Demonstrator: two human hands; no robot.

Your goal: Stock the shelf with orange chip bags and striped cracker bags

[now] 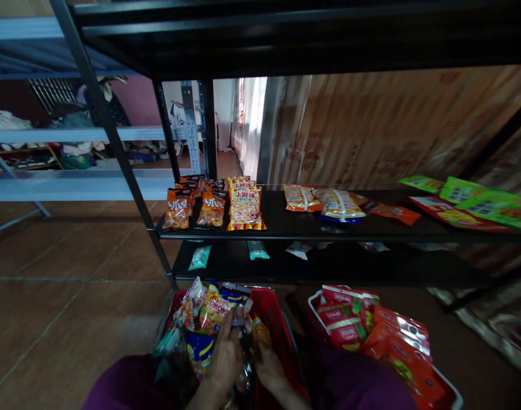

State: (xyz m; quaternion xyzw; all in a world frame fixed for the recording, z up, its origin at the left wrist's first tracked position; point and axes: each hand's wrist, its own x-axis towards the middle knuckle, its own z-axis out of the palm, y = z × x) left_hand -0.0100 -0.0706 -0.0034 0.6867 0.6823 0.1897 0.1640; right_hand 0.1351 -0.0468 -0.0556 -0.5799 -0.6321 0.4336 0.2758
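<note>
Both my hands reach down into a red basket (281, 319) full of snack bags, between my knees. My left hand (226, 354) rests over the bags with its fingers stretched out, beside a yellow-and-blue snack bag (215, 310). My right hand (269, 364) is at the basket's right side, its fingers closed at the lower end of an orange-brown snack bag (261, 330). A dark, shiny packet (245, 356) lies between the hands. Another blue-and-yellow bag (199, 348) and a green packet (171, 340) sit left of my left hand. Shadow dims the right fingers.
Ahead stands a black shelf rack (286, 228). Its middle shelf bears orange snack bags (177, 209), yellow-and-red bags (245, 208), taped bundles (339, 205) and green bags (491, 199). Small teal packets (199, 258) lie lower. A second basket (456, 398) with red packets stands right.
</note>
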